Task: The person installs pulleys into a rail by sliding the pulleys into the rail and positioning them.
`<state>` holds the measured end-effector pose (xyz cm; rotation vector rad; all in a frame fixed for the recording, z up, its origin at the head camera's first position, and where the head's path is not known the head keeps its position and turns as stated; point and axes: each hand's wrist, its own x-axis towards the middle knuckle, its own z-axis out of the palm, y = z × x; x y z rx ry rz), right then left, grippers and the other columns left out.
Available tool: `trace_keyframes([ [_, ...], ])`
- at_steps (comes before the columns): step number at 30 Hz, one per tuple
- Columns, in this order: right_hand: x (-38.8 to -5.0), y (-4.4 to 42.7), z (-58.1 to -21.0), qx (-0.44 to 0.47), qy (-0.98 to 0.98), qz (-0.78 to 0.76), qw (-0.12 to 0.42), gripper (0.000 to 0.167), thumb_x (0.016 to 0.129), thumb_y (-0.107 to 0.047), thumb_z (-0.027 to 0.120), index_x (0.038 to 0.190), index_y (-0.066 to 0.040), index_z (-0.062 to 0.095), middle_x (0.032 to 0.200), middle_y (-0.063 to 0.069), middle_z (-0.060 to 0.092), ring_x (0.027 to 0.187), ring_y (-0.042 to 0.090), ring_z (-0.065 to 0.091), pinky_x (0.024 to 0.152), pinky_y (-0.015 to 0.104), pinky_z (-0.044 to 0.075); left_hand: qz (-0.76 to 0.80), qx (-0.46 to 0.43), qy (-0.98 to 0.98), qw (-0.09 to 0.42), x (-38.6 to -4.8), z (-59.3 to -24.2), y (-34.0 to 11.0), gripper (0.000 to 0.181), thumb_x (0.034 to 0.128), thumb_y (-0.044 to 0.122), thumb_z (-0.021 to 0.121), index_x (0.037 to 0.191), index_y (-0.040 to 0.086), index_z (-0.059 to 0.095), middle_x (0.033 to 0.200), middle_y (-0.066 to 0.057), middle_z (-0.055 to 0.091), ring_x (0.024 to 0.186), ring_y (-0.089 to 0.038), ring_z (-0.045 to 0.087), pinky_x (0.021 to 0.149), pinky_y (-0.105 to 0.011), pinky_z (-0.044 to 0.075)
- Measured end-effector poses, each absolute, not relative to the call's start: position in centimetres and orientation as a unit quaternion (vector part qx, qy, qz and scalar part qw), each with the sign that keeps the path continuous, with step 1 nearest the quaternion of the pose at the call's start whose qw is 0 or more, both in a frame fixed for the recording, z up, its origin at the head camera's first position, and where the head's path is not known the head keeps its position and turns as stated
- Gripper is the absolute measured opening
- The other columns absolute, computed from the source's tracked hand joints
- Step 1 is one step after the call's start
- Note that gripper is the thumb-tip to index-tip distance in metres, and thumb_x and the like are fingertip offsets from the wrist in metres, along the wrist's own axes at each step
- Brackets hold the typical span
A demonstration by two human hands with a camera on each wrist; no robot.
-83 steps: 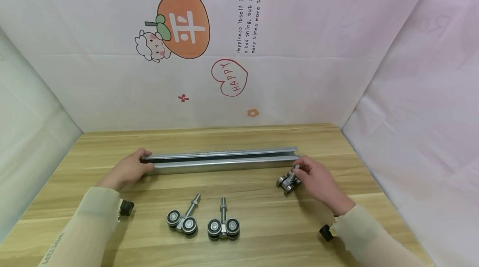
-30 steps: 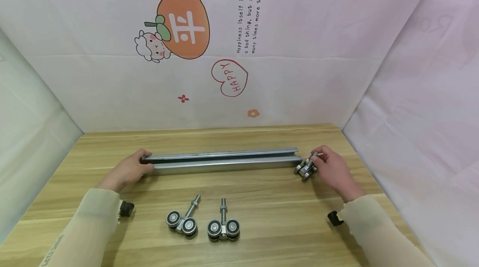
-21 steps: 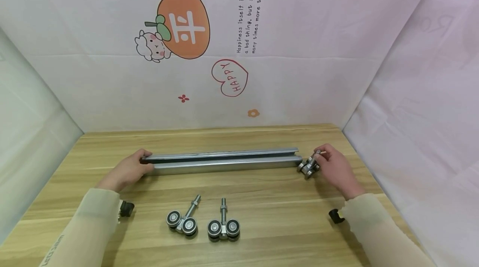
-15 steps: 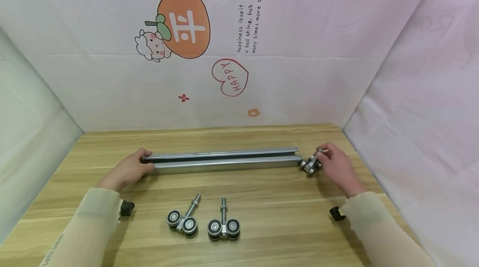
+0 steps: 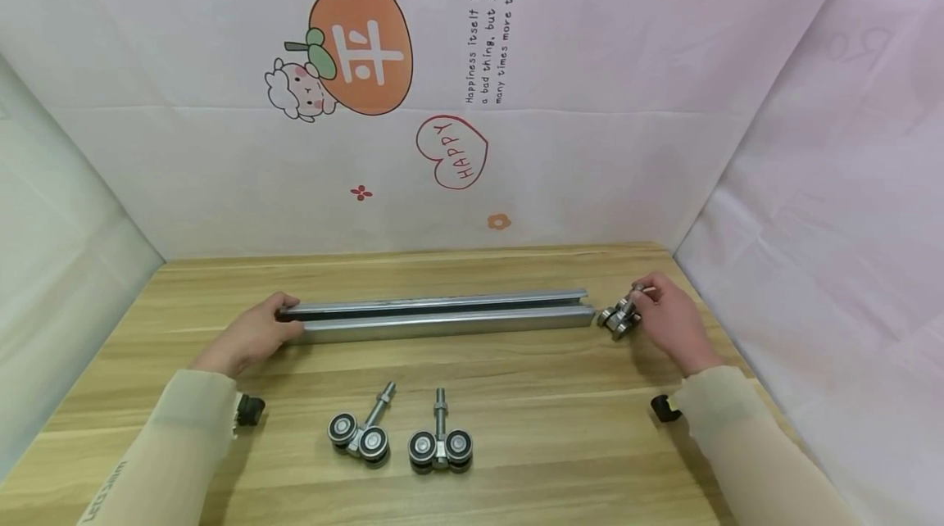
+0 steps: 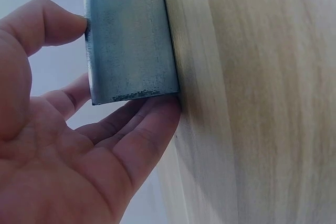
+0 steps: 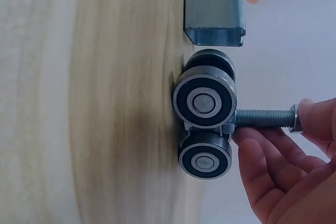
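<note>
A metal channel rail (image 5: 442, 324) lies across the table with its slot facing up. At its left end the left hand (image 5: 254, 336) grips it; in the left wrist view the thumb touches one side of the rail (image 6: 131, 35) and fingers lie at its end. By its bolt, the right hand (image 5: 673, 325) pinches a roller trolley (image 5: 619, 319) just off the rail's right end. The right wrist view shows the trolley's wheels (image 7: 205, 100) at the table surface, close to the rail end (image 7: 214, 14), a small gap between them, and the bolt (image 7: 265, 118) between thumb and fingers.
Two more roller trolleys lie nearer the front, one with a slanted bolt (image 5: 359, 436) and one with its bolt pointing to the back (image 5: 441, 448). A printed white cloth (image 5: 575, 165) stands behind the wooden table (image 5: 546, 428), with white cloth at both sides.
The right hand has carried its trolley right and toward the back, from in front of the rail to beyond its right end. The left hand and the rail look unmoved.
</note>
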<state>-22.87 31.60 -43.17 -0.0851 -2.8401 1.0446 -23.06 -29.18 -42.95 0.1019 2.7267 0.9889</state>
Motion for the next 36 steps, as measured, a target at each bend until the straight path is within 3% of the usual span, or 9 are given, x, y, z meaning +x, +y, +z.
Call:
trace_keyframes([
  [5, -23.4, 31.6, -43.3, -0.050, -0.922, 0.381, 0.056, 0.035, 0.107, -0.033, 0.044, 0.126, -0.005, 0.053, 0.121, 0.022, 0.060, 0.100, 0.036, 0.060, 0.069, 0.041, 0.049, 0.337, 0.034, 0.933, 0.121, -23.1, -43.0, -29.2, 0.058, 0.0971, 0.023, 0.059, 0.144, -0.004, 0.039, 0.136, -0.032, 0.048, 0.103, -0.037, 0.051, 0.086, -0.048, 0.041],
  [11, -24.1, 31.3, -43.8, -0.084, -0.886, 0.447, 0.090, 0.030, 0.107, -0.024, 0.047, 0.122, 0.001, 0.053, 0.113, 0.023, 0.064, 0.097, 0.035, 0.066, 0.072, 0.038, 0.054, 0.336, 0.032, 0.934, 0.122, -23.1, -43.0, -29.2, 0.058, 0.0971, 0.024, 0.059, 0.144, -0.004, 0.039, 0.136, -0.032, 0.048, 0.103, -0.037, 0.050, 0.086, -0.049, 0.041],
  [20, -24.5, 30.4, -44.0, -0.099, -0.902, 0.408, 0.097, 0.028, 0.106, -0.026, 0.046, 0.121, -0.004, 0.054, 0.112, 0.019, 0.065, 0.094, 0.032, 0.064, 0.067, 0.038, 0.050, 0.337, 0.031, 0.933, 0.122, -22.9, -42.9, -29.2, 0.059, 0.0969, 0.026, 0.060, 0.144, -0.004, 0.040, 0.136, -0.032, 0.048, 0.106, -0.038, 0.050, 0.088, -0.050, 0.041],
  [36, -24.5, 28.8, -43.2, -0.086, -0.899, 0.425, 0.069, 0.028, 0.106, -0.026, 0.050, 0.122, -0.004, 0.054, 0.112, 0.019, 0.063, 0.094, 0.032, 0.063, 0.068, 0.038, 0.051, 0.338, 0.033, 0.933, 0.119, -22.9, -42.8, -29.1, 0.061, 0.0970, 0.026, 0.060, 0.145, -0.004, 0.039, 0.138, -0.033, 0.046, 0.109, -0.040, 0.050, 0.090, -0.053, 0.041],
])
